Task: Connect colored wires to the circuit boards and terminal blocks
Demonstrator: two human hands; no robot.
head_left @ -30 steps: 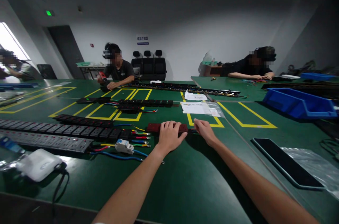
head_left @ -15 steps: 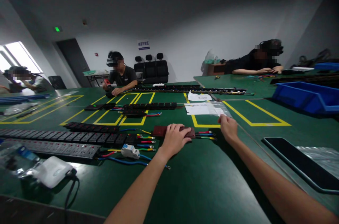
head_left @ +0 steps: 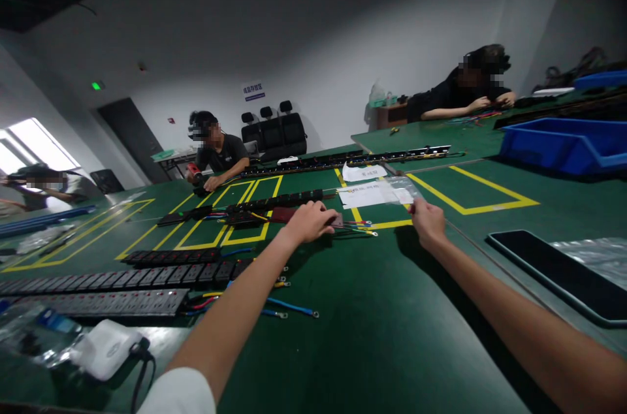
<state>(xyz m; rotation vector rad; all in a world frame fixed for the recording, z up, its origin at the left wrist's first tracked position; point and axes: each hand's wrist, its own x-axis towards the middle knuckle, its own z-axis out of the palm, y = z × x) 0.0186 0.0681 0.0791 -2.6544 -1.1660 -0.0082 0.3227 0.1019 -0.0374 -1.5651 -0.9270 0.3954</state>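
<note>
My left hand (head_left: 309, 221) is closed over a dark red block (head_left: 283, 214), its fingers curled down around the top and far side. Wires with ring terminals (head_left: 362, 226) stick out of the block's right end, and a yellow wire shows at its left. My right hand (head_left: 429, 221) pinches the near right corner of a clear plastic bag (head_left: 405, 188). A white paper label (head_left: 362, 195) with handwriting lies at the bag's left part. Just beyond is a second paper label (head_left: 365, 172). Black socket strips (head_left: 277, 200) lie behind my left hand.
Several long socket strips (head_left: 112, 303) lie at the left, beside a white device (head_left: 105, 349) with a strap and a plastic bottle (head_left: 44, 335). A phone (head_left: 558, 277) and a blue bin (head_left: 563, 146) are on the right. Two co-workers sit across the tables, another at far left.
My left hand has moved the dark red block away from me and slightly left, close to the black strips. My right hand stays at the bag's corner. The view has tilted.
</note>
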